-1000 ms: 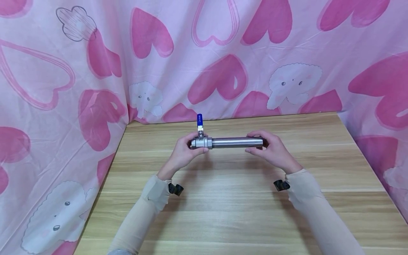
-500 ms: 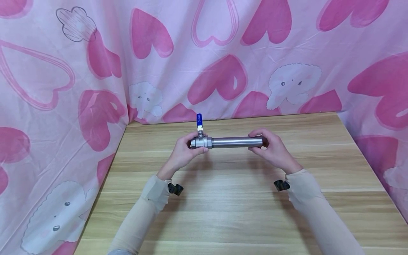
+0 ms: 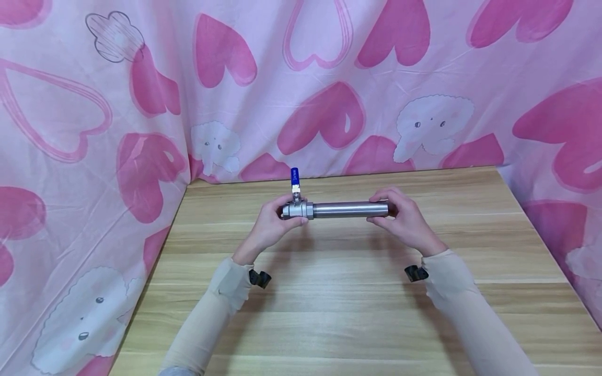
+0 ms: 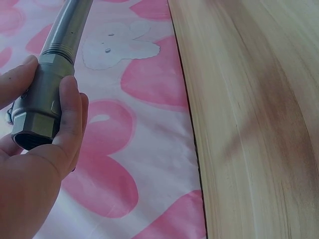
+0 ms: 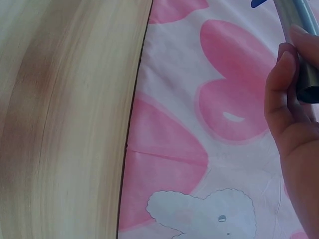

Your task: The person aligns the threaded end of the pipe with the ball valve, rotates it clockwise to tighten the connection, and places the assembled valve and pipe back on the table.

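A steel ball valve (image 3: 296, 210) with a blue lever handle (image 3: 294, 177) joins a long steel pipe (image 3: 350, 209), and both are held level above the table. My left hand (image 3: 269, 225) grips the valve body between thumb and fingers; in the left wrist view the open hex end of the valve (image 4: 35, 129) faces me and threads show where the pipe enters. At the pipe's far right end, my right hand (image 3: 406, 222) holds it between thumb and fingers. The right wrist view shows the pipe's hollow end (image 5: 309, 93) beside the palm. The blue lever points away from me.
The wood-grain table (image 3: 320, 313) lies beneath both hands. Pink curtains (image 3: 320, 104) with hearts and white animal prints hang along its back and sides. A small black camera (image 3: 260, 279) sits at the left wrist, another black camera (image 3: 416, 273) at the right.
My right thumb and fingers have shifted slightly on the pipe's end, the fingers moving a little to the right. The left hand and the valve stay where they were.
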Motion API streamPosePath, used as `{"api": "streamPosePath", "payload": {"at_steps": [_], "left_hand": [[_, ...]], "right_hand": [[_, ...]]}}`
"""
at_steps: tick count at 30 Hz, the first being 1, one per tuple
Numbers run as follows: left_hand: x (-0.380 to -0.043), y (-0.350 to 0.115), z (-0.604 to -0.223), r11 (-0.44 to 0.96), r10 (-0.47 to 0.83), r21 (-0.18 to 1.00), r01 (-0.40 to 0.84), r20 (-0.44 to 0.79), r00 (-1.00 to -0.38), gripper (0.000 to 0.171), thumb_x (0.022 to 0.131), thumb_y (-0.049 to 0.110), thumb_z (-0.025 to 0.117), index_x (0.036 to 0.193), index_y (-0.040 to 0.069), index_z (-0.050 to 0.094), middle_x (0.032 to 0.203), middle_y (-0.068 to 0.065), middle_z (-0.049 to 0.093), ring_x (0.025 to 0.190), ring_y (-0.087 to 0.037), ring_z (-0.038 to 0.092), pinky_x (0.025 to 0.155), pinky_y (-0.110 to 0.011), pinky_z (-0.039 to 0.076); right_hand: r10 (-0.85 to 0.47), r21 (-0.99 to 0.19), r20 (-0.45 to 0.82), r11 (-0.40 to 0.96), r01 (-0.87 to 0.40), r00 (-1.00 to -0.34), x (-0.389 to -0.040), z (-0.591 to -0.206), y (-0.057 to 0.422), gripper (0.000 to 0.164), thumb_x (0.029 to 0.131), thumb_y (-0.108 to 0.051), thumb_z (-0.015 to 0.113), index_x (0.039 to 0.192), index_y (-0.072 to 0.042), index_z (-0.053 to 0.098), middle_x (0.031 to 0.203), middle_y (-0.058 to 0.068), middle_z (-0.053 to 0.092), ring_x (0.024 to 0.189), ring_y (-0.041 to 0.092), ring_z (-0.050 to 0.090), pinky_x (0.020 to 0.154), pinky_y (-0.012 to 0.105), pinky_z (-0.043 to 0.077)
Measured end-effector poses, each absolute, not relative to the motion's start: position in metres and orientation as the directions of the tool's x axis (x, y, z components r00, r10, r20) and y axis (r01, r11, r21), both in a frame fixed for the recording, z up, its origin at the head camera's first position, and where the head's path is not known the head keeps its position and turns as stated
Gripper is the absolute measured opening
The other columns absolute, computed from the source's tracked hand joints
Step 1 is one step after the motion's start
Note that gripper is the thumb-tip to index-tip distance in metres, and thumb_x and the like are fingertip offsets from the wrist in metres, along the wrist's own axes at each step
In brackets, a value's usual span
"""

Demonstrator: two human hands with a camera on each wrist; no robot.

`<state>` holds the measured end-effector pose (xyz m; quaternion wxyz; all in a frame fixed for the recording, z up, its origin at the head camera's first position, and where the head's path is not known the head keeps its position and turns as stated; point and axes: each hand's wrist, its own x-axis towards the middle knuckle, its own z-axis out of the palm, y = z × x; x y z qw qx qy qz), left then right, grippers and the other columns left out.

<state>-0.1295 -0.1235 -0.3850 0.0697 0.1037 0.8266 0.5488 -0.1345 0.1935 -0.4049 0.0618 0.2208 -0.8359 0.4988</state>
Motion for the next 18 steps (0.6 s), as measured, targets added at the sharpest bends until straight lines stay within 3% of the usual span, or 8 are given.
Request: {"api": "streamPosePath", "payload": {"at_steps": [6,18], "left_hand": [[-0.1294,-0.1237,-0.3852,0.376,0.246,0.921,0.102,0.007,-0.969,0.046,0.079,0.018,0.08,0.122,0.021,0.065,0.118,-0.005,0.064,0.101,-0.022,0.057,0.081,-0.032,0.05],[-0.1297,-0.1245,-0.3851,0.371,0.239,0.925,0.087,-0.004,-0.971,0.05,0.078,0.019,0.081,0.124,0.018,0.064,0.116,-0.007,0.065,0.099,-0.023,0.057,0.082,-0.033,0.05]], "right_hand": [[-0.307,-0.801,0.332,0.408,-0.438,-0.892,-0.1334,-0.4032,0.1936,0.042,0.074,-0.001,0.081,0.11,-0.009,0.062,0.109,0.001,0.058,0.088,0.011,0.056,0.074,0.013,0.05],[-0.289,-0.797,0.331,0.424,-0.431,-0.898,-0.1334,-0.4038,0.1937,0.039,0.075,-0.005,0.081,0.11,-0.01,0.065,0.109,0.003,0.062,0.089,0.008,0.056,0.077,0.011,0.048]]}}
